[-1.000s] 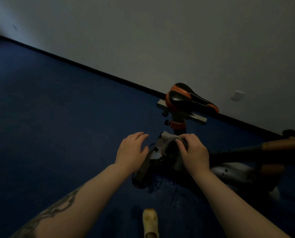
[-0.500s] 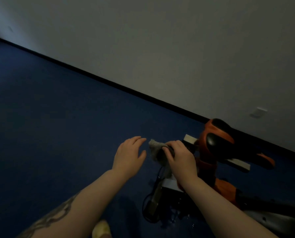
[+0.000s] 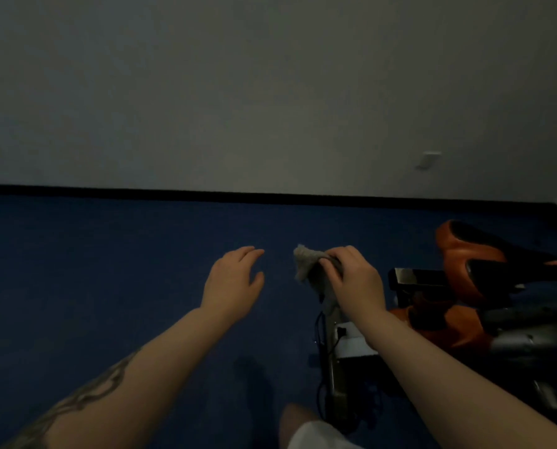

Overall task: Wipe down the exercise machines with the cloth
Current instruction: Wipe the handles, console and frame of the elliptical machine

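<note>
Head view, dim light. The right hand (image 3: pixel 351 280) grips a pale grey cloth (image 3: pixel 306 262), fingers curled over its upper fold; the cloth is crumpled and fuzzy-edged, one bunched corner jutting left of the knuckles, the rest trailing down beneath the palm. The cloth is held in front of an exercise bike (image 3: pixel 465 319) at lower right, level with the bike's metal seat rail (image 3: pixel 416 277); whether it touches the frame cannot be told. The bike shows an orange-and-black saddle (image 3: pixel 484 264), orange frame panels, a grey lower housing and a black cable looping beside a pale upright part (image 3: pixel 333 351). The left hand (image 3: pixel 235 283) hovers apart from the cloth, fingers relaxed and nearly straight, holding nothing; a dark tattoo marks its forearm. Behind lie blue carpet (image 3: pixel 108 270), a black skirting board (image 3: pixel 173 191), a grey wall (image 3: pixel 270 92) and a wall socket (image 3: pixel 427 159).
</note>
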Motion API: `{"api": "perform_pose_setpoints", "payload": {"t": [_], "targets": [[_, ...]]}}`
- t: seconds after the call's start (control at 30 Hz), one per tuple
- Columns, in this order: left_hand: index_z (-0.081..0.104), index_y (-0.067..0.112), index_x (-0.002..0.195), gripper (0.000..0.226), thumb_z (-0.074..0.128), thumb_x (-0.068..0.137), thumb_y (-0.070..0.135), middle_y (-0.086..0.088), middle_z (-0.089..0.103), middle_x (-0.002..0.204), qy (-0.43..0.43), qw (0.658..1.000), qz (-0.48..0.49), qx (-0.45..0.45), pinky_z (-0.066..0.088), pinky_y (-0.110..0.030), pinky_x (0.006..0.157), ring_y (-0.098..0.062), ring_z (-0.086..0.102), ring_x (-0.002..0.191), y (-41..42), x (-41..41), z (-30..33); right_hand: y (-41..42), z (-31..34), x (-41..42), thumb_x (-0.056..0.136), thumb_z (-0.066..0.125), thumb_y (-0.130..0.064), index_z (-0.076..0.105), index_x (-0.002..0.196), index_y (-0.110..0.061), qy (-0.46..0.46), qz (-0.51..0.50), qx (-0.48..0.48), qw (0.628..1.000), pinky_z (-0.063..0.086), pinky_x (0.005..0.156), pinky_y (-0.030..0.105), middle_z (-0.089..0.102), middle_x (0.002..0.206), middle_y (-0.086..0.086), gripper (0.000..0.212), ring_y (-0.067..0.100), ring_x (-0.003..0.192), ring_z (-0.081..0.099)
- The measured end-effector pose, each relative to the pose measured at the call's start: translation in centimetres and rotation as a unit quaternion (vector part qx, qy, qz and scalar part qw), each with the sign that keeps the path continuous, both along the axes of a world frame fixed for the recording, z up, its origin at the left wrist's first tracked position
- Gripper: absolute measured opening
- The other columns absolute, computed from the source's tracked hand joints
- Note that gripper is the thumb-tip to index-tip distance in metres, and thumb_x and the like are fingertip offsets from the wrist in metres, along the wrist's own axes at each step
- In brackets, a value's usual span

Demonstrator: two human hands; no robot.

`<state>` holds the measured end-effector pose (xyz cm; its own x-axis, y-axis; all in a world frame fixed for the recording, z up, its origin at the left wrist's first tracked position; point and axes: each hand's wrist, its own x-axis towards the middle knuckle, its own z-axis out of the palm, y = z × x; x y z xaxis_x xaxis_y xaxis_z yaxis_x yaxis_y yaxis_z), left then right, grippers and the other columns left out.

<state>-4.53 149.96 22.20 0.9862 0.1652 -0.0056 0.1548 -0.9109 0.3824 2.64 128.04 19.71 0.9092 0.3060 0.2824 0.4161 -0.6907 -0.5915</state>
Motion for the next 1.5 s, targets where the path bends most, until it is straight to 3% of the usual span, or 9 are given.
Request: {"api": "perform_pose_setpoints", "payload": {"t": [0.53, 0.87, 1.07, 1.2, 1.37, 1.5], "targets": [[0.039, 0.023, 0.146, 0.049, 0.047, 0.099, 0.032, 0.003, 0.037, 0.151, 0.003, 0.979, -0.205, -0.004, 0.024, -0.031, 0.112, -0.016, 0.033, 0.137, 2.4, 25.3, -1.5, 3.9, -2.2, 15.2, 0.094, 0.06, -0.028, 0.064, 0.096, -0.019, 0.005, -0.182, -0.003, 0.983, 0.047, 0.061, 0.028, 0.057, 0.09, -0.006, 0.01, 0.01, 0.076, 0.055], [0.039, 0.022, 0.146, 0.048, 0.047, 0.099, 0.03, 0.002, 0.038, 0.15, 0.028, 0.953, -0.297, -0.061, 0.024, -0.028, 0.112, -0.016, 0.033, 0.137, 0.9, 39.5, -1.4, 2.2, -1.4, 24.9, 0.094, 0.059, -0.031, 0.063, 0.096, -0.022, 0.037, -0.294, 0.0, 0.955, 0.049, 0.067, 0.027, 0.055, 0.09, -0.012, 0.009, 0.005, 0.079, 0.054], [0.043, 0.019, 0.143, 0.047, 0.05, 0.098, 0.028, 0.0, 0.041, 0.148, 0.031, 0.907, -0.414, -0.074, 0.029, -0.032, 0.113, -0.017, 0.039, 0.133, -0.7, 51.1, -1.7, 1.5, -1.8, 32.2, 0.093, 0.061, -0.027, 0.065, 0.095, -0.02, 0.018, -0.412, 0.0, 0.911, 0.044, 0.064, 0.02, 0.055, 0.088, -0.012, 0.008, 0.004, 0.076, 0.054], [0.049, 0.016, 0.139, 0.06, 0.034, 0.09, 0.047, -0.004, 0.049, 0.142, 0.034, 0.873, -0.48, -0.083, 0.035, -0.039, 0.11, -0.021, 0.047, 0.127, -2.3, 59.0, -1.6, 0.8, -1.4, 36.0, 0.094, 0.06, -0.028, 0.064, 0.094, -0.021, 0.031, -0.491, 0.009, 0.871, 0.038, 0.064, 0.013, 0.053, 0.087, -0.014, 0.007, 0.001, 0.075, 0.052], [0.051, 0.013, 0.137, 0.056, 0.041, 0.087, 0.038, -0.007, 0.052, 0.139, 0.04, 0.844, -0.527, -0.091, 0.038, -0.039, 0.108, -0.025, 0.051, 0.123, -6.7, 65.6, -1.4, -0.7, -0.2, 39.3, 0.095, 0.058, -0.029, 0.063, 0.096, -0.021, 0.031, -0.554, 0.003, 0.832, 0.047, 0.066, 0.026, 0.055, 0.09, -0.011, 0.01, 0.005, 0.078, 0.054], [0.051, 0.015, 0.138, 0.05, 0.047, 0.092, 0.033, -0.005, 0.049, 0.142, 0.053, 0.798, -0.592, -0.1, 0.033, -0.037, 0.111, -0.023, 0.046, 0.129, -13.0, 68.5, -0.6, -3.8, 0.8, 41.6, 0.095, 0.057, -0.03, 0.063, 0.097, -0.021, 0.011, -0.61, 0.002, 0.792, 0.048, 0.067, 0.029, 0.055, 0.09, -0.01, 0.01, 0.007, 0.079, 0.054]]}}
